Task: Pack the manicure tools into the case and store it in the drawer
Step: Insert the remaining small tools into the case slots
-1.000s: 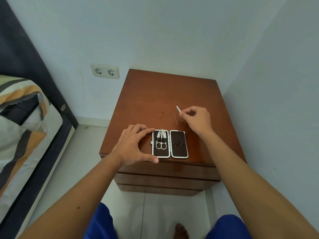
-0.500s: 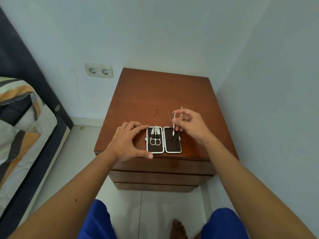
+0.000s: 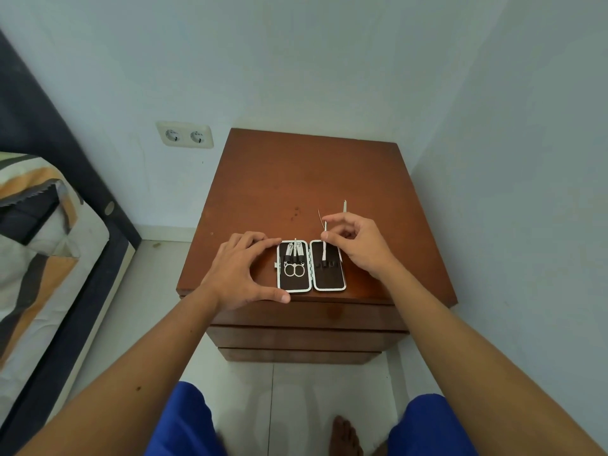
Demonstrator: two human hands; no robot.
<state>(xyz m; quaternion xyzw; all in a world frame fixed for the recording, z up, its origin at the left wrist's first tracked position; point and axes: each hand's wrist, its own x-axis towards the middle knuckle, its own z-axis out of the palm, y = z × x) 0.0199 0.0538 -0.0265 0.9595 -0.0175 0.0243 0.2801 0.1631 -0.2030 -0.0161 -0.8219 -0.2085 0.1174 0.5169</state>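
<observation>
No readable brand or lettering anywhere that we can make out, the case and tools are too small for any print to show.

So the case [image 3: 311,266] lies flat open like a little book near the front edge of the nightstand [image 3: 306,179]. It's two rounded rectangles, dark brown lining inside, with a pale, stitched-looking border round each half. The left half holds small scissors [image 3: 294,268] with round silvery finger loops, plus a couple of other metal bits tucked under dark elastic loops. The right half has a row of dark loops across the middle.

Our left hand [image 3: 239,274] is braced round the left side of the case, fingertips on its far corner and thumb at the near corner, curled round it. Our right hand [image 3: 357,243] pinches a thin white stick tool [image 3: 324,245] between thumb and forefinger, its lower end pointing down over the right half of the case. Can't tell if the tip touches the lining.

Another slim metal tool [image 3: 344,206] lies on the wood just beyond the right hand, and a thin wire-like piece [image 3: 319,216] beside it.

The nightstand is glossy reddish-brown wood, squarish top, with stacked drawer fronts [image 3: 306,339] below, all closed. A cream double wall socket [image 3: 185,135] sits to the left, and a striped bed cover [image 3: 29,232] at the far left. White tiled floor [image 3: 296,399].
</observation>
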